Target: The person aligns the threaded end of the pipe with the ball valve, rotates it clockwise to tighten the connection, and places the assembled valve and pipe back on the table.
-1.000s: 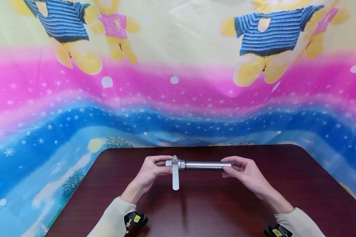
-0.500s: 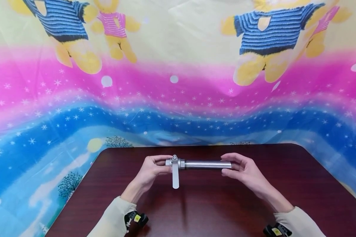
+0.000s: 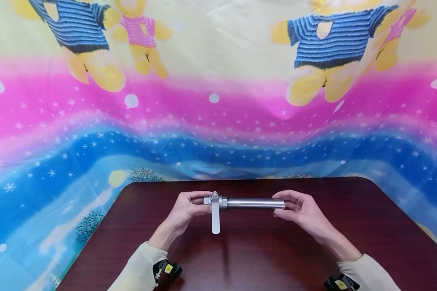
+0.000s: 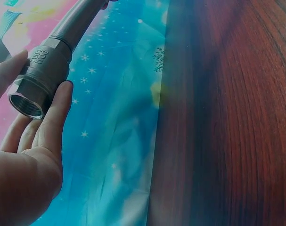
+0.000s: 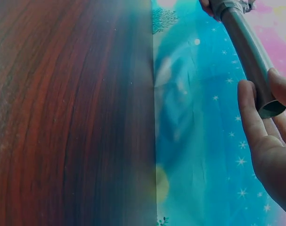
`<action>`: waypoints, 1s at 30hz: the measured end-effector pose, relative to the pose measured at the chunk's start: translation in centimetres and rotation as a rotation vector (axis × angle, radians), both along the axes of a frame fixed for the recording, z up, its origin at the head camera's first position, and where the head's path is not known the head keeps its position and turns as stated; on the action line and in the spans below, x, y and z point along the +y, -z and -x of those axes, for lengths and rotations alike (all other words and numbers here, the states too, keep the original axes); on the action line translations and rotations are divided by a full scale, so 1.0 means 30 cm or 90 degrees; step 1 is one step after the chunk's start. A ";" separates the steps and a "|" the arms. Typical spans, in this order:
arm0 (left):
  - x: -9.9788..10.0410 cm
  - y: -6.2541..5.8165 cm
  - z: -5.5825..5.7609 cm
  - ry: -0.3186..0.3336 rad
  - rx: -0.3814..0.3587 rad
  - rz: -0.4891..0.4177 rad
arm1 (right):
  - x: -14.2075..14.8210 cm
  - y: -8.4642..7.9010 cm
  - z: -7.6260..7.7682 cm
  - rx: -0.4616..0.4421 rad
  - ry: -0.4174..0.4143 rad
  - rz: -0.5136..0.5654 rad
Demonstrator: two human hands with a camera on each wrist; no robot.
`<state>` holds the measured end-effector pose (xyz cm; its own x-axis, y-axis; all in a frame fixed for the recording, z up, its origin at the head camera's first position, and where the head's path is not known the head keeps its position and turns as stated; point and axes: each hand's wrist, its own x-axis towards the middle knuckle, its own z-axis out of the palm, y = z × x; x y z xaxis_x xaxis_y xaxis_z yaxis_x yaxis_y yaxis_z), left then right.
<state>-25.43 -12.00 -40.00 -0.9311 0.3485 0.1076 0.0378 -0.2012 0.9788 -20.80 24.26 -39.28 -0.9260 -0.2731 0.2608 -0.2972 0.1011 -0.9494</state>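
Note:
My left hand (image 3: 183, 212) grips the hexagonal body of a ball valve (image 3: 206, 200) between thumb and fingers. The valve's flat metal lever (image 3: 215, 220) points toward me. In the left wrist view the valve body (image 4: 41, 66) shows raised lettering and an open threaded end. A smooth steel pipe (image 3: 255, 203) runs level from the valve's other side. At the pipe's free end my right hand (image 3: 302, 210) has its thumb and fingers around the tube. The right wrist view shows the thumb and a fingertip on opposite sides of the pipe (image 5: 249, 47), just above its hollow end.
Below the hands lies a dark red-brown wooden table (image 3: 255, 250), with the valve's shadow on it. A colourful patterned cloth (image 3: 218, 121) hangs behind and beside the table. A small black camera (image 3: 169, 268) is strapped to each wrist.
The right thumb came away from the pipe's front to just below it, the fingers spread, then drew in slightly again. The left hand and valve have barely moved.

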 end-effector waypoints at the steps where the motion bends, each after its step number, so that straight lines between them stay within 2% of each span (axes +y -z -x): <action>1: 0.000 -0.001 -0.001 0.002 0.000 0.000 | 0.000 0.000 0.000 -0.002 0.004 -0.002; 5: 0.001 -0.002 -0.002 0.002 0.000 -0.003 | -0.002 -0.002 0.002 -0.012 0.017 -0.013; 10: 0.001 0.000 0.000 -0.001 0.002 -0.001 | -0.004 0.003 0.008 0.005 0.000 0.014; 16: 0.006 -0.002 0.000 -0.007 -0.006 0.003 | -0.002 0.005 0.011 -0.010 0.010 -0.008; 22: 0.008 0.000 0.001 -0.005 -0.002 0.002 | -0.003 0.010 0.016 -0.007 -0.009 0.011; 30: 0.002 -0.002 0.000 -0.013 0.000 0.000 | -0.011 0.002 0.026 -0.013 -0.001 -0.004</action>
